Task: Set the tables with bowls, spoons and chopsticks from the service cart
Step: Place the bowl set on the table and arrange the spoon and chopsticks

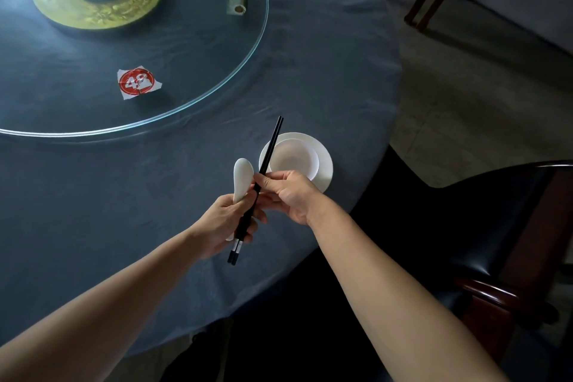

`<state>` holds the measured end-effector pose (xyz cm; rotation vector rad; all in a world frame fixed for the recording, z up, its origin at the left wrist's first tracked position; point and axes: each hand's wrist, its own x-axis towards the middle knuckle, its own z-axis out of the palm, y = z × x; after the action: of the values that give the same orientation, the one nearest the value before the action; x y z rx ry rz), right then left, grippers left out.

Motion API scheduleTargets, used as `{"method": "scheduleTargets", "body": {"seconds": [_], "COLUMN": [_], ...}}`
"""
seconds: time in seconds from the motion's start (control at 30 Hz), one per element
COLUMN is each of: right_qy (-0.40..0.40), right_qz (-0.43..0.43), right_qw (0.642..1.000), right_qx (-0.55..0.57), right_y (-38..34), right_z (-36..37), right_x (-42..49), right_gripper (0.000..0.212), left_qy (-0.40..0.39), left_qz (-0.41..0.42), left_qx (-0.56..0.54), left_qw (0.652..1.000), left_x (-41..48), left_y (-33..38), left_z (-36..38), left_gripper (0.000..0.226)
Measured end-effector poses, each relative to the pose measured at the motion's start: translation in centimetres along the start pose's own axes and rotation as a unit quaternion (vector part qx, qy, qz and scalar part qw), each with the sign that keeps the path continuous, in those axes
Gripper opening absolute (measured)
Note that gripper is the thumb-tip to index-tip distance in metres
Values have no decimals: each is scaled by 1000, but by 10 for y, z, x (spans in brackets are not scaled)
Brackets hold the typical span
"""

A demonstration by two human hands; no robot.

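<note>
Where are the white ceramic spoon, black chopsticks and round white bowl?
white ceramic spoon (242, 174): head view, scoop end.
black chopsticks (270, 146): head view, upper shafts.
round white bowl (294, 158): head view, inside.

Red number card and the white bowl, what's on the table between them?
Only the glass turntable's rim and bare blue tablecloth lie between the red number card and the white bowl, in the head view.

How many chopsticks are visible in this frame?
2. Both chopsticks run side by side as one pair: the left hand grips their lower part with the spoon, the right hand pinches them midway. None seems hidden.
</note>
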<state>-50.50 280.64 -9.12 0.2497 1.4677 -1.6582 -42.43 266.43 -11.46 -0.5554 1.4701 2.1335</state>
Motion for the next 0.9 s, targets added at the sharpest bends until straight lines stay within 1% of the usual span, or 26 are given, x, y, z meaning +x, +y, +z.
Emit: {"method": "scheduleTargets", "body": {"seconds": [0.2,0.37,0.47,0.57,0.67,0.8,0.83,0.9], "right_qy": [32,52,60,72,65,53,55,80], "right_qz": [-17,-14,-13,-19,-22,-4,0,0], "right_qw": [999,998,998,997,997,999,998,996], "right_qx": [-16,-14,0,33,31,-7,-17,-33], "right_y": [-6,-27,-30,-29,-29,-37,-43,-58], "right_z": [-16,-45,-55,-65,-79,-97,-103,-119], "right_x": [-5,-12,-17,-20,-23,-22,-19,-12], "right_gripper": [19,15,13,13,20,9,12,31], "left_qy": [-32,-60,-70,-51,-46,-31,-17,16], "left_qz": [-22,-19,-15,-19,-25,-34,-31,-30], "left_qx": [1,23,30,17,-14,-35,-29,-20], "left_qw": [999,998,997,998,999,998,999,999], "left_x": [5,12,19,25,28,32,34,38], "left_y": [-3,-3,-2,-3,-5,-7,-7,-6], "left_z": [9,31,44,57,73,97,101,102], "left_gripper": [43,28,23,22,21,27,29,33]}}
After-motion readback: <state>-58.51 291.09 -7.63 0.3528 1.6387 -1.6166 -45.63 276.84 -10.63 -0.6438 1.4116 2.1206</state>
